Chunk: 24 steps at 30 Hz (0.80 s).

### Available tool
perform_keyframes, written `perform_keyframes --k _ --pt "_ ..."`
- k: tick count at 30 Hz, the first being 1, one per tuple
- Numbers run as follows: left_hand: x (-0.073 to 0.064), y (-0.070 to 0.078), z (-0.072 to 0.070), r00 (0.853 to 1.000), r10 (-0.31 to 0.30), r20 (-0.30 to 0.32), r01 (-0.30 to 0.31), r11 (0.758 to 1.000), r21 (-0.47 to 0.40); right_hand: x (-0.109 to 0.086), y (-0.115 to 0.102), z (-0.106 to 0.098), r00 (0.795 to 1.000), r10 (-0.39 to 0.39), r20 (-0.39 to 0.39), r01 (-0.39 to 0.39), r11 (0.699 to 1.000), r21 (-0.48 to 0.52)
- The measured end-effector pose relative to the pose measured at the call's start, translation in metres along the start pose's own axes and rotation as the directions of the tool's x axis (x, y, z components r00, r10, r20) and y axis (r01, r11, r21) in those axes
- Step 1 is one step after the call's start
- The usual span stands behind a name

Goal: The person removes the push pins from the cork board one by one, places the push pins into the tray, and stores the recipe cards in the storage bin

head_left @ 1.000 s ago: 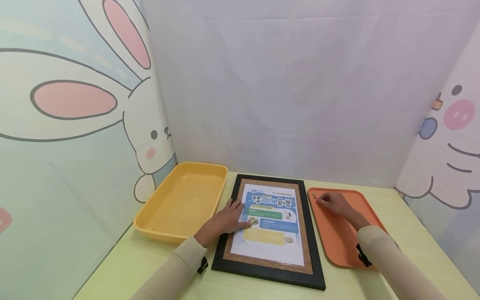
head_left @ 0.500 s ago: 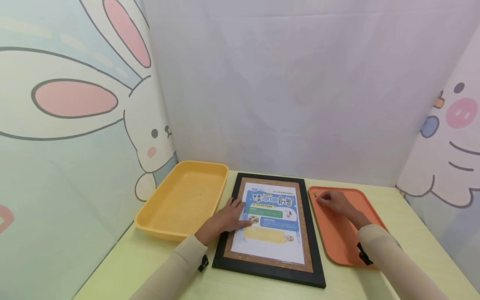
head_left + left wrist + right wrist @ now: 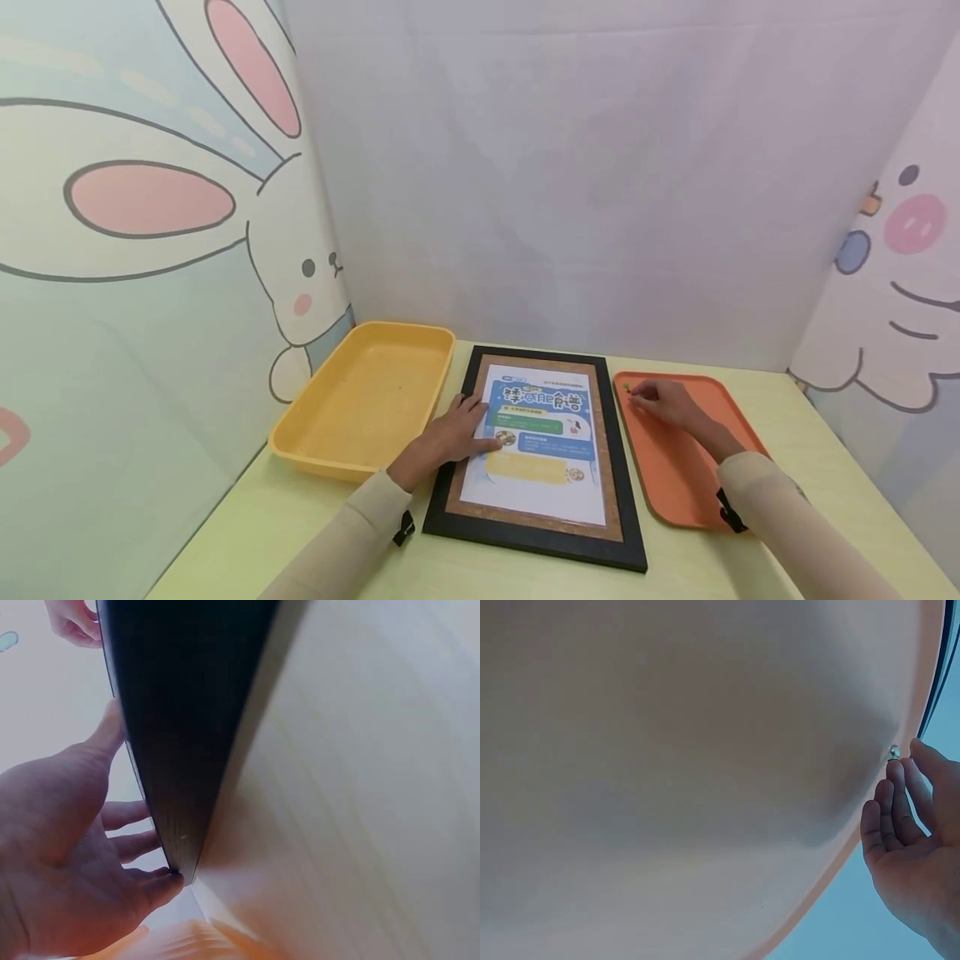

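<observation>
My left hand (image 3: 453, 433) rests with spread fingers on the left side of a black-framed cork board (image 3: 536, 547), its thumb reaching over a printed poster (image 3: 525, 500). In the left wrist view, the fingers of this hand lie along the board's black edge (image 3: 184, 735). Over the far left corner of an orange tray (image 3: 675, 483), my right hand (image 3: 667, 404) has its thumb and forefinger close together. A tiny green piece (image 3: 627, 387) shows right at those fingertips; in the right wrist view a small shiny piece (image 3: 893, 752) is there. I cannot tell whether the fingers pinch it.
A deep yellow tray (image 3: 360, 408) stands left of the board, near the back wall. The pale wooden table (image 3: 300, 533) meets cloth walls on the left, back and right.
Both hands stay almost in place. The view shifts slightly, and the tiny green piece by the right fingertips shows a little more plainly now.
</observation>
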<state>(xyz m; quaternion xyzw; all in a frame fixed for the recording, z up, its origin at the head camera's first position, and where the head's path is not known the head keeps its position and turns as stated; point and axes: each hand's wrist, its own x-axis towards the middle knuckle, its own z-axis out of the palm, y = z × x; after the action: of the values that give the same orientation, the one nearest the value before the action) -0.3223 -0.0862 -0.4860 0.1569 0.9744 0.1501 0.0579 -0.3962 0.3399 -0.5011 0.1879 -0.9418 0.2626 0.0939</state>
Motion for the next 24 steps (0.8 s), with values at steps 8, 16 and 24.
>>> perform_keyframes --k 8,16,24 --pt "-0.003 0.002 0.001 0.997 -0.049 -0.056 0.044 0.995 -0.087 -0.005 -0.02 0.001 0.999 0.006 0.041 -0.007 0.999 0.033" --pt "-0.004 0.001 0.005 0.993 -0.049 -0.107 0.045 0.998 -0.041 -0.011 -0.043 0.006 0.994 -0.098 0.046 0.095 0.994 0.057" --pt "-0.007 0.004 0.008 0.986 -0.088 -0.139 0.083 0.996 -0.044 -0.016 -0.064 0.013 0.986 -0.151 0.064 0.148 0.988 0.051"
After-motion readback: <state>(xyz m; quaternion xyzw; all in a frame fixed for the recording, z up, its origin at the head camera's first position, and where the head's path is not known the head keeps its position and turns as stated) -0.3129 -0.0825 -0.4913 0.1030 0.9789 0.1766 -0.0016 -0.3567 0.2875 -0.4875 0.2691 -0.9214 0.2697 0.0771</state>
